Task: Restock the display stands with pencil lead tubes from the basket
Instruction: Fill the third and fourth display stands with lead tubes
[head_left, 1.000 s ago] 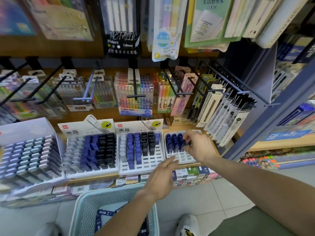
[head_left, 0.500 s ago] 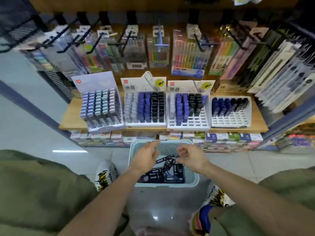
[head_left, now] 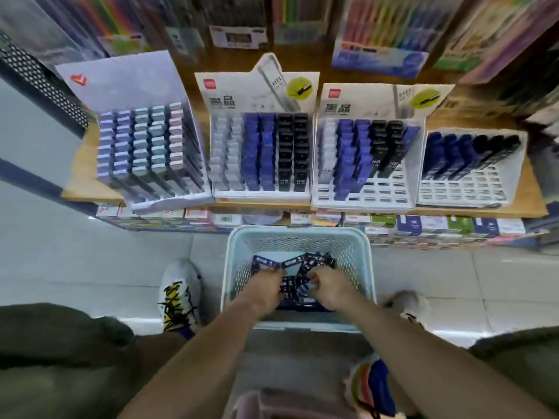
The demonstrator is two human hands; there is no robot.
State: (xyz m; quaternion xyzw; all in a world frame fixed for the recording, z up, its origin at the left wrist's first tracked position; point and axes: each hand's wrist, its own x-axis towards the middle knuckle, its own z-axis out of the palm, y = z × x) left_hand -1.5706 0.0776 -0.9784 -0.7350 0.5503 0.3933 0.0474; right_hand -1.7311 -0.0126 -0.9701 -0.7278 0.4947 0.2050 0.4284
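Observation:
A pale blue mesh basket (head_left: 298,234) stands on the floor below the shelf, holding dark blue and black pencil lead tubes (head_left: 295,284). Both hands are down inside it. My left hand (head_left: 264,287) pinches blue tubes (head_left: 266,263) that stick out toward the far wall. My right hand (head_left: 328,287) has its fingers curled around dark tubes (head_left: 316,263). On the wooden shelf (head_left: 81,173) stand several white display stands: the far-right stand (head_left: 465,189) has many bare slots, the stand beside it (head_left: 369,189) has some, and the middle-left stand (head_left: 260,152) looks full.
A stand of pastel tubes (head_left: 145,146) sits at the shelf's left end. Boxed stock (head_left: 423,226) lines the space under the shelf. Hanging pen packs crowd the wall above. My shoes (head_left: 180,293) flank the basket on the tiled floor.
I have left the far-right stand, looked down, and lowered both hands from the basket rim into the basket, where they now take hold of tubes.

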